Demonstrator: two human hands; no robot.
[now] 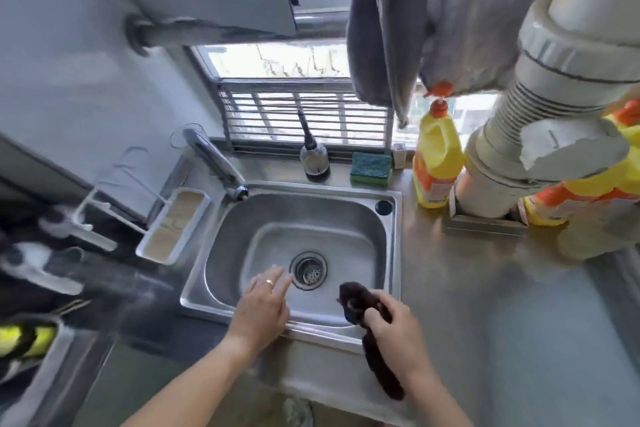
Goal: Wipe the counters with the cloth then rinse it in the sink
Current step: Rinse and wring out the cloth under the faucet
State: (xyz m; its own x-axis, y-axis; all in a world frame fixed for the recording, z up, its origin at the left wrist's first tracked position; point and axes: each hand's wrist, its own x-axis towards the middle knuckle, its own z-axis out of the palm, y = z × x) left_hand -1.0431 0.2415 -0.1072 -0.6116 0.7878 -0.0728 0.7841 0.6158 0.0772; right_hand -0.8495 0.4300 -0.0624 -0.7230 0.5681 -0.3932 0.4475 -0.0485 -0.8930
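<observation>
Over the sink [388, 236], the right hand [398, 333] grips the dark cloth [356, 302] at five o'clock of the drain, the left hand [263, 305] flat (empty), rinsing apparently next, needing the tap [214, 159] opened.

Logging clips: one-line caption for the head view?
Right hand holds dark cloth over steel sink; left hand open above basin.

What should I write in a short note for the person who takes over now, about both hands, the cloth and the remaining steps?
Left hand: open, fingers straight, over the sink basin near the drain.
Right hand: grips the dark cloth at the sink's front right edge; its tail hangs over the rim.
Faucet: no water visible.
Done: cloth brought to the sink; whether the counters were wiped cannot be judged.
Left: turn on water, rinse the cloth.
</observation>
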